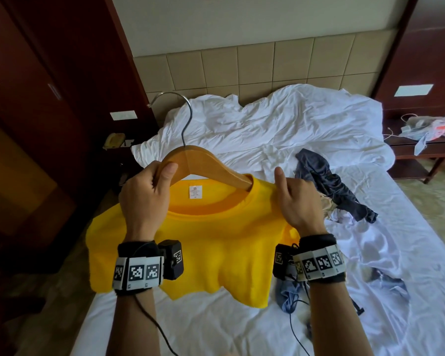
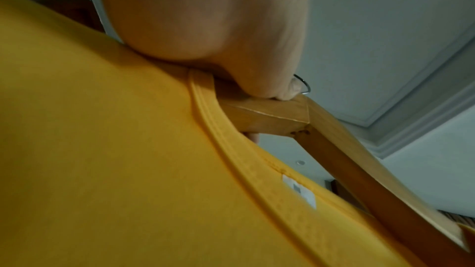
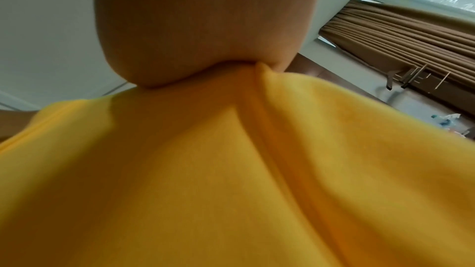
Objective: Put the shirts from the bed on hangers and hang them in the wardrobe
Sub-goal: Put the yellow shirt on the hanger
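Note:
A yellow T-shirt (image 1: 211, 240) hangs in the air over the bed, its white label facing me. A wooden hanger (image 1: 206, 163) with a metal hook (image 1: 180, 104) has its right arm pushed inside the collar. My left hand (image 1: 147, 191) grips the hanger's left arm together with the collar; in the left wrist view the fingers (image 2: 257, 80) wrap the wooden hanger (image 2: 282, 117) above the yellow T-shirt (image 2: 115, 159). My right hand (image 1: 296, 199) pinches the shirt's right shoulder, thumb raised; the right wrist view shows the yellow T-shirt (image 3: 231, 170) bunched under the palm.
The bed (image 1: 242, 317) has white sheets and a crumpled duvet (image 1: 267, 124). A dark blue garment (image 1: 329, 183) and pale blue clothes (image 1: 375, 253) lie on its right side. A dark wooden wardrobe (image 1: 49, 98) stands left, a nightstand (image 1: 421, 145) with clutter right.

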Available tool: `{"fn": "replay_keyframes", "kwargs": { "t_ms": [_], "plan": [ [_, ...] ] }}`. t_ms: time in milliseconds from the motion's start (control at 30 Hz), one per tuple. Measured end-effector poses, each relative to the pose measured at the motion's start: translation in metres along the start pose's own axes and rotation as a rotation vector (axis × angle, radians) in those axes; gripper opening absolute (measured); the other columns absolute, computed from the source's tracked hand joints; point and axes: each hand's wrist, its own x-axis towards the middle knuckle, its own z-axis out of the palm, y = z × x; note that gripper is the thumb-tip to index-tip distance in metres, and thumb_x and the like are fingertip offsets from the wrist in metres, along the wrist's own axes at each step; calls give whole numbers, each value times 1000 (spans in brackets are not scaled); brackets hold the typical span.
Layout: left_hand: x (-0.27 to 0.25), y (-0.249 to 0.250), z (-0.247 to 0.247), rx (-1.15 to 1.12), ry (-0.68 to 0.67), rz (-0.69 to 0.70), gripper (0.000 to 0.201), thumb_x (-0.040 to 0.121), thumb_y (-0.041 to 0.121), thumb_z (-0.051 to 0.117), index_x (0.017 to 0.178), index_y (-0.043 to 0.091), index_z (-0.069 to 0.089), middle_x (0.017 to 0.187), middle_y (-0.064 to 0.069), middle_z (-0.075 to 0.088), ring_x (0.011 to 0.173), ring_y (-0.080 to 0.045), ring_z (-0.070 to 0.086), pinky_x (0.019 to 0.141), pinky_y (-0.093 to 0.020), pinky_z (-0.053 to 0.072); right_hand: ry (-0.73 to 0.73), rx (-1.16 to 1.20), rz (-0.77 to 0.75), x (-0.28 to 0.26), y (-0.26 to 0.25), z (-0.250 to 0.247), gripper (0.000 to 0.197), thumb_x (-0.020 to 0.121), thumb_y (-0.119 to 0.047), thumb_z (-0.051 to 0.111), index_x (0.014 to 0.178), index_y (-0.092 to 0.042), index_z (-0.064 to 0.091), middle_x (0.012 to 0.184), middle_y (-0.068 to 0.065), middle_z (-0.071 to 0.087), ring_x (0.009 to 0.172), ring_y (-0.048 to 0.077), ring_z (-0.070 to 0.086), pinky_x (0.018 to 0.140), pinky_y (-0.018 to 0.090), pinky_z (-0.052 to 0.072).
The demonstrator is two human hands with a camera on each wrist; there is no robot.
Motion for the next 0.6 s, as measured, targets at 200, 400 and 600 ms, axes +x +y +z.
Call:
{"fn": "replay_keyframes", "kwargs": {
  "t_ms": [200, 400, 600],
  "plan": [
    [-1, 1, 4, -56, -53, 21, 63, 97, 73, 38, 75, 16, 58, 56, 1, 51, 56, -15, 52, 51, -40, 35, -48, -49, -7, 2, 2, -2, 63, 112, -48, 40, 55, -22, 32, 50, -5, 38, 47, 13, 35, 51, 33, 17],
    [-11, 17, 31, -78, -185, 65, 56, 94, 77, 38, 79, 27, 59, 59, 7, 54, 59, -11, 53, 52, -33, 31, -158, 344, -146, 0, -48, -11, 37, 111, -45, 49, 106, -18, 74, 101, -11, 75, 101, 4, 69, 82, 26, 51],
    [-31, 35, 66, -140, -378, 85, 48, 91, 73, 43, 76, 29, 54, 63, 4, 57, 62, -14, 55, 57, -38, 37, -226, 640, -3, -5, -70, -7, 45, 112, -42, 41, 112, -14, 75, 98, 0, 80, 98, 13, 76, 85, 32, 59]
  ]
}}
